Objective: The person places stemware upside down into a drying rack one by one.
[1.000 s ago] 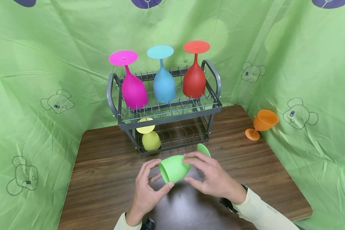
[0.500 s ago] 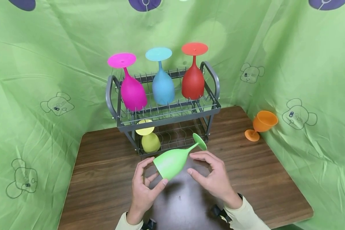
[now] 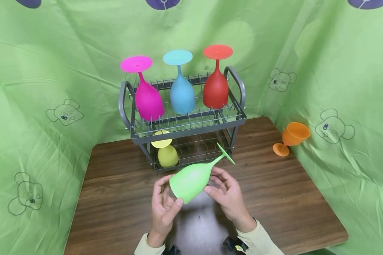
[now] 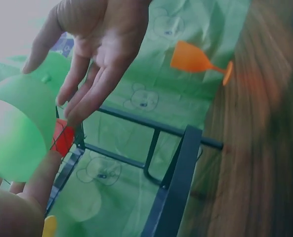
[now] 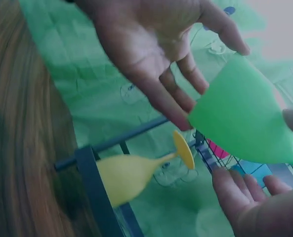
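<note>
A green goblet [image 3: 191, 180] is held above the table in front of the rack, lying tilted with its rim to the lower left and its foot to the upper right. My left hand [image 3: 164, 209] holds the rim end between thumb and fingers. Around the bowl's stem end my right hand [image 3: 228, 194] has its thumb on the near side and its fingers behind, partly hidden. The right wrist view shows the goblet's bowl [image 5: 245, 113] between both hands. From the left wrist view, the open mouth of the goblet [image 4: 13, 143] faces the camera.
Behind stands a dark two-tier dish rack [image 3: 191, 131]. Upside down on top are a magenta goblet [image 3: 148, 101], a blue goblet [image 3: 182, 95] and a red goblet [image 3: 215, 90]. A yellow goblet [image 3: 167, 156] sits below. An orange goblet [image 3: 295, 134] leans by the right curtain.
The green goblet's stem and foot have turned into clearer view, its mouth now away from the head camera. My right hand drew back from its upper side, then closed in below the stem end.
</note>
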Demonstrator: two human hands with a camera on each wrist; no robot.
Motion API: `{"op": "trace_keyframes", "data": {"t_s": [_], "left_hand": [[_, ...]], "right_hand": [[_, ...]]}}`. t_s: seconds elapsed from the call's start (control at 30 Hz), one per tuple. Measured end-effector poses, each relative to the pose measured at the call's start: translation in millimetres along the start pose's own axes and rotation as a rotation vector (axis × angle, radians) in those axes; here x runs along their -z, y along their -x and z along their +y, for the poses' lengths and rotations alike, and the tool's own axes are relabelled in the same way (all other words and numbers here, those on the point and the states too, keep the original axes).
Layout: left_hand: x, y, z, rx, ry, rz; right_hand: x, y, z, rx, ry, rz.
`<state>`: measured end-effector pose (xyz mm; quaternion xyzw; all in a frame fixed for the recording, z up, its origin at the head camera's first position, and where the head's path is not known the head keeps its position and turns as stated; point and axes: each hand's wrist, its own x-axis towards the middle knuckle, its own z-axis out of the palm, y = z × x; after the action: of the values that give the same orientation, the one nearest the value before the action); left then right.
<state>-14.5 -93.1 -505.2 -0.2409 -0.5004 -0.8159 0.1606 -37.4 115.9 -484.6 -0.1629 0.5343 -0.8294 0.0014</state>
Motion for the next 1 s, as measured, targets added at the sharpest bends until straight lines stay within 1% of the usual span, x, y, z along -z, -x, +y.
{"op": "trace_keyframes", "data": {"t_s": [0.07, 0.13, 0.27, 0.33, 0.43, 0.63, 0.83, 1.0], "left_hand": [[-2.4, 1.4, -2.3, 0.006, 0.027, -0.001], [-4.7, 3.7, -5.1, 0.027, 0.058, -0.009], [-7.8, 9.2, -10.0, 0.076, 0.128, -0.012], [-7.8, 10.8, -11.5, 0.084, 0.143, -0.01], [-6.5, 11.0, -13.0, 0.079, 0.134, -0.013], [-1.7, 7.7, -13.9, 0.059, 0.104, -0.027], [4.6, 4.8, -13.7, 0.051, 0.09, -0.031], [11.7, 4.2, -12.6, 0.052, 0.063, -0.013]], "right_hand": [[-2, 0.1, 3, 0.013, -0.077, -0.039], [-5, 0.7, 5, 0.018, -0.126, -0.061], [-7, 1.9, 6, 0.017, -0.173, -0.071], [-6, 1.5, 6, 0.019, -0.18, -0.078], [-5, 0.5, 7, 0.027, -0.183, -0.093], [-4, -2.2, 8, 0.005, -0.176, -0.083], [-4, -7.5, 11, 0.029, -0.156, -0.118], [-4, -11.9, 11, 0.032, -0.12, -0.115]]}}
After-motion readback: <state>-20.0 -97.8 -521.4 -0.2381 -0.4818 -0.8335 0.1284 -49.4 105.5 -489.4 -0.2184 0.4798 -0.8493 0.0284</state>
